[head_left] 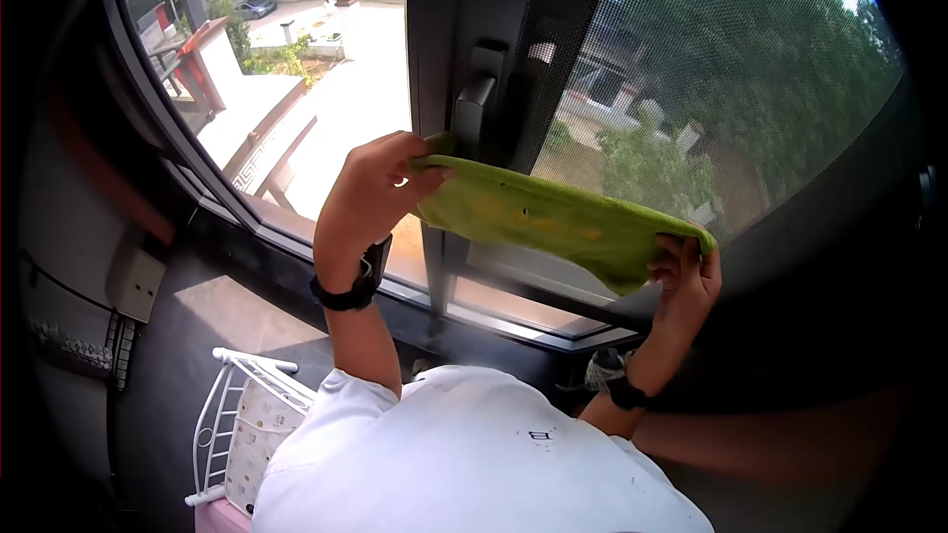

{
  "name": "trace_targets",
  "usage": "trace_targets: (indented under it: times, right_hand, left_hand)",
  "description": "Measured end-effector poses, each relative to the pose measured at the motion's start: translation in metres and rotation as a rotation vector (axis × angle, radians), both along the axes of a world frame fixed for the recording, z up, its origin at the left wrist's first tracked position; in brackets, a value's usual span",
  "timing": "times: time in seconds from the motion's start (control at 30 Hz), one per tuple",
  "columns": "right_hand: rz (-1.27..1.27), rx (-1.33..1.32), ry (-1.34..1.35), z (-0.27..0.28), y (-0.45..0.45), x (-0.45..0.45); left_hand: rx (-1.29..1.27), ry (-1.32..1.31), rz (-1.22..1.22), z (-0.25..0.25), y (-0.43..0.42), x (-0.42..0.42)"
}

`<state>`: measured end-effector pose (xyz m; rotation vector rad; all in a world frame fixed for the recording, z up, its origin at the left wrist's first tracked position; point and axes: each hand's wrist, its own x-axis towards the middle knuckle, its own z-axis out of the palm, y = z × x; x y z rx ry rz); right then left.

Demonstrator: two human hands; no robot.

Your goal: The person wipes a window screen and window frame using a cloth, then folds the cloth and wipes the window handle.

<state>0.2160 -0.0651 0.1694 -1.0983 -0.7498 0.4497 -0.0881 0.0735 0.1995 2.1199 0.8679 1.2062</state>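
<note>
A green cloth (553, 219) is stretched between my two hands in front of the dark window frame, folded so its upper edge runs nearly straight. My left hand (380, 178) pinches its left end, thumb and fingers closed on it. At the lower right end, my right hand (688, 274) grips the other corner with bent fingers. Small dark spots and a yellowish patch show on the cloth. Just behind its left end is the black window handle (476, 104). Dark bands sit on both of my wrists.
Left of the frame is a window pane (365, 89) looking onto a sunlit yard; to the right is a mesh screen (731, 69) with trees behind. A white metal rack (222, 424) stands low at the left. A wall socket (141, 284) is on the left side.
</note>
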Motion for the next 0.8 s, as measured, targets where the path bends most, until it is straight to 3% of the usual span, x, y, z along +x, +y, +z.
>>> trace_targets:
  times: [0.17,0.3,0.37,0.43,0.6,0.8]
  right_hand:
    - [-0.008,0.181,0.073,-0.003,0.006,0.006]
    - [-0.123,0.249,0.048,0.002,0.005,0.004]
    - [-0.227,0.189,-0.060,0.006,0.007,0.000]
    - [-0.255,0.200,-0.129,0.004,0.010,0.001]
    - [-0.297,0.239,-0.191,0.007,0.019,-0.005]
    - [-0.446,0.096,-0.397,0.009,0.024,-0.007]
  left_hand:
    - [0.047,-0.035,0.084,0.008,0.001,0.018]
    - [0.081,-0.314,0.240,0.009,-0.013,0.042]
    - [-0.068,-0.551,0.276,0.010,-0.020,0.049]
    - [-0.064,-0.512,0.295,0.005,-0.019,0.052]
    - [-0.203,-0.592,0.059,-0.008,-0.017,0.065]
    - [-0.351,-0.636,-0.159,-0.009,-0.002,0.062]
